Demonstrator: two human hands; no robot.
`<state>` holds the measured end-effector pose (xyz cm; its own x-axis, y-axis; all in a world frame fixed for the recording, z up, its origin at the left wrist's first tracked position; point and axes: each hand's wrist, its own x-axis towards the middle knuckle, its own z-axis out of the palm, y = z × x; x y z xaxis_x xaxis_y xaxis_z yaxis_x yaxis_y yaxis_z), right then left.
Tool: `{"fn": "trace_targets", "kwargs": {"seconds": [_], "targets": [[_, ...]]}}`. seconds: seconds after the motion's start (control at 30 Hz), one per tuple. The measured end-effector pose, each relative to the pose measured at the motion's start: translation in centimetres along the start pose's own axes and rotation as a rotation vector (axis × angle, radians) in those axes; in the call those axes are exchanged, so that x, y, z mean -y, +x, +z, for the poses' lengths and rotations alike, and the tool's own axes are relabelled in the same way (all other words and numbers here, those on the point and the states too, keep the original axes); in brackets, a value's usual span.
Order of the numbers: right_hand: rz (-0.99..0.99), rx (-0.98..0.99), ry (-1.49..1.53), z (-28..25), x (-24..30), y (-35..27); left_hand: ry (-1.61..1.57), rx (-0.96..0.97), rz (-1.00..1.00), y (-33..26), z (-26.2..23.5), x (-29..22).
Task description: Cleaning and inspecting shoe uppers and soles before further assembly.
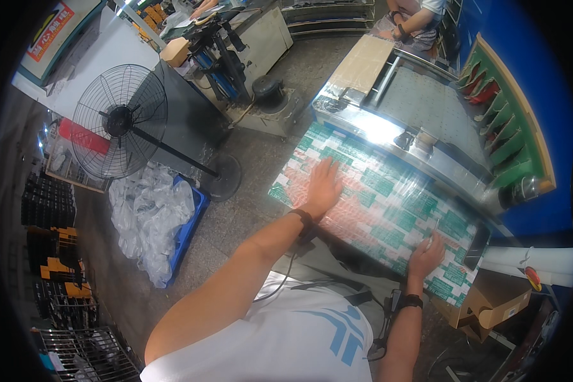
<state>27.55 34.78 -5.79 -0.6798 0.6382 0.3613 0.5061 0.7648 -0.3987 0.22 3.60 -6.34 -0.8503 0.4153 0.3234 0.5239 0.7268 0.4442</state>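
A large flat printed sheet (388, 197), white with green and red blocks and a glossy film over it, lies on a table in front of me. My left hand (323, 184) rests flat on its left part, fingers spread. My right hand (426, 253) presses on the sheet's near right edge, fingers curled slightly, with a thin pale object near its fingertips. Both wrists wear black bands with cables.
Beyond the sheet runs a shiny metal machine bed (420, 108) with a brown board (363, 63). A standing fan (121, 121) and a blue bin of clear plastic bags (156, 216) are on my left. An open cardboard box (493, 305) sits lower right. Another person (414, 19) works at the far end.
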Motion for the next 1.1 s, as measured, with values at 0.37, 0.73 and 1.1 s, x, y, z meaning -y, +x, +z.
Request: {"fn": "trace_targets", "kwargs": {"seconds": [0.37,0.73,1.1], "targets": [[0.0,-0.001,0.0,-0.15,0.17,0.03,0.009,-0.002,0.002,0.01,-0.02,-0.04],[-0.007,-0.003,0.002,-0.2,0.26,0.11,0.005,-0.031,0.019,0.03,0.07,0.04],[-0.009,0.001,0.001,-0.13,0.11,0.05,0.004,-0.033,0.02,-0.03,-0.07,-0.18]]}}
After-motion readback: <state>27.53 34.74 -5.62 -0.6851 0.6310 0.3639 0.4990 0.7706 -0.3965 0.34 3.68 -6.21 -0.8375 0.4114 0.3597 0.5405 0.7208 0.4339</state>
